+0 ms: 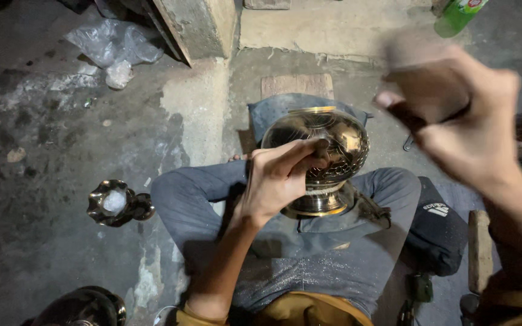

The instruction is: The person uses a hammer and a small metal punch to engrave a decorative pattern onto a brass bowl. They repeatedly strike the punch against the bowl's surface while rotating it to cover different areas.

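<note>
You sit cross-legged on a rough concrete floor (49, 199), and the engraved brass pot (324, 154) rests on its side between your knees, on your grey trousers (309, 259), its round foot turned toward you and its mouth away. Much of its belly already carries a fine engraved pattern; how much bare metal is left I cannot tell, since the far side is hidden.

Your left hand (276, 181) is curled closed around a small dark tool, probably a punch or chisel, with its tip pressed against the pot's upper side. Your right hand (460, 121) is raised well above the pot and blurred; the fingers look clenched around a dark handle, though what it belongs to is too smeared to name.

A dark cushion (442, 229) lies just beside your right knee. To your left, a small scalloped metal dish (113, 202) stands apart on the floor, holding something pale and whitish. A crumpled clear plastic bag (113, 42) lies farther off, and a green bottle (457, 15) stands at the top edge.
</note>
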The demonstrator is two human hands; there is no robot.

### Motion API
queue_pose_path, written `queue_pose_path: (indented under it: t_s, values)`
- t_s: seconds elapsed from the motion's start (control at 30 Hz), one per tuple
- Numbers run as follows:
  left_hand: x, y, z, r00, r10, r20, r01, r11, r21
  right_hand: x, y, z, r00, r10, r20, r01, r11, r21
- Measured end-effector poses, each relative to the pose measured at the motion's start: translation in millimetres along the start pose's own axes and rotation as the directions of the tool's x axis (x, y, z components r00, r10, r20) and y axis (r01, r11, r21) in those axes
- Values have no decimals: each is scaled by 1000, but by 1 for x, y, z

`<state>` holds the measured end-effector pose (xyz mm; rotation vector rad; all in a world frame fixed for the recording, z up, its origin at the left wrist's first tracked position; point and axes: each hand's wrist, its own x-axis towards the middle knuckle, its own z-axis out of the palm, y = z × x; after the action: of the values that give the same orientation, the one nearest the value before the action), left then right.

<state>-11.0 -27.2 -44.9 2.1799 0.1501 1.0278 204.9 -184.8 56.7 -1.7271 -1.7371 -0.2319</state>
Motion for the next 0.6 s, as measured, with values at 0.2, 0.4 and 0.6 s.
queue_pose_path:
  t_s: [0.2, 0.4, 0.6]
  values:
    - [0, -8, 3, 992, 120, 48, -125, 987, 102, 9, -41, -10, 998, -25, 55, 41, 952, -304]
    - [5, -20, 2, 984, 135, 114, -149, 981, 120, -3, -36, 0, 979, 124, -161, -94, 979, 182]
    - [11, -16, 2, 962, 248, 118, -259, 961, 95, -16, -26, -12, 999, -24, 49, 41, 921, -388]
